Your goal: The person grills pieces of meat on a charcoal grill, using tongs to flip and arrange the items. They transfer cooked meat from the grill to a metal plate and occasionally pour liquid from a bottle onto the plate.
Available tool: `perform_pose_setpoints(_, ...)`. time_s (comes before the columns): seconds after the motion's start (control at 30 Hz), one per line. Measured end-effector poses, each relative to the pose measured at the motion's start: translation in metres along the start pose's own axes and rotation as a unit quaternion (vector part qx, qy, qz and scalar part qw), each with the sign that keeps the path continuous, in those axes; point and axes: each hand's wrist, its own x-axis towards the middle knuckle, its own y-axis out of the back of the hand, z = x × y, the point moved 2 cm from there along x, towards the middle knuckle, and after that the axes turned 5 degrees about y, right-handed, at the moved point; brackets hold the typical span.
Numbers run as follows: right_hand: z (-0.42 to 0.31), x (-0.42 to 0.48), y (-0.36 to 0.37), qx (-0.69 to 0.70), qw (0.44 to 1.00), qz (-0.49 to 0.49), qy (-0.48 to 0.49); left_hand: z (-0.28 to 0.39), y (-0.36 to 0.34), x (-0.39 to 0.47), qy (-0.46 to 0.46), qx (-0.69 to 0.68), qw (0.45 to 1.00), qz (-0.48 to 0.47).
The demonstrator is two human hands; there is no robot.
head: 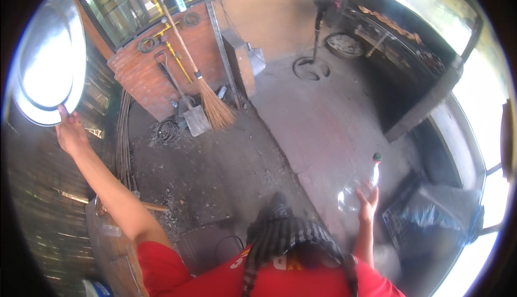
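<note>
At the far left, my left hand (72, 133) grips the lower rim of a round, shiny metal tray (48, 63), thumb on the near face. The tray is raised and tilted, with bright glare across it. My right hand (368, 205), on the right, is closed around a clear bottle (375, 175) with a green cap (377, 157). The bottle stands roughly upright, and its lower part is hidden by the hand. Beside the same hand shows a clear, glossy plastic item (348, 199); whether the fingers also hold it is unclear.
A straw broom (216, 105) and a shovel (196, 120) lean by a brick wall (137, 83). A charcoal grill (400, 71) bears food on its rack. Near it stand a pedestal fan (321, 8) and an ash-filled basin (344, 44). Plastic bags (440, 208) lie at right.
</note>
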Motion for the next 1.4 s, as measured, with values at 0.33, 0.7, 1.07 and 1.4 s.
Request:
perform_pose_setpoints(0.33,-0.001,0.267,-0.162,-0.024,0.997,-0.075,-0.022,-0.385,0.059,-0.051,0.223,0.164,0.938,0.207)
perform_pose_setpoints(0.7,-0.006,0.584,-0.357,-0.137,0.957,-0.256,-0.027,-0.369,0.167,-0.507,0.760,0.447,0.360,0.307)
perform_pose_setpoints(1.07,0.008,0.770,-0.832,-0.102,0.927,-0.323,0.162,-0.477,0.024,-0.438,0.661,0.543,0.447,0.262)
perform_pose_setpoints(1.4,0.083,0.801,-1.003,-0.194,0.913,-0.328,0.145,-0.606,-0.104,-0.313,0.551,0.662,0.507,-0.025)
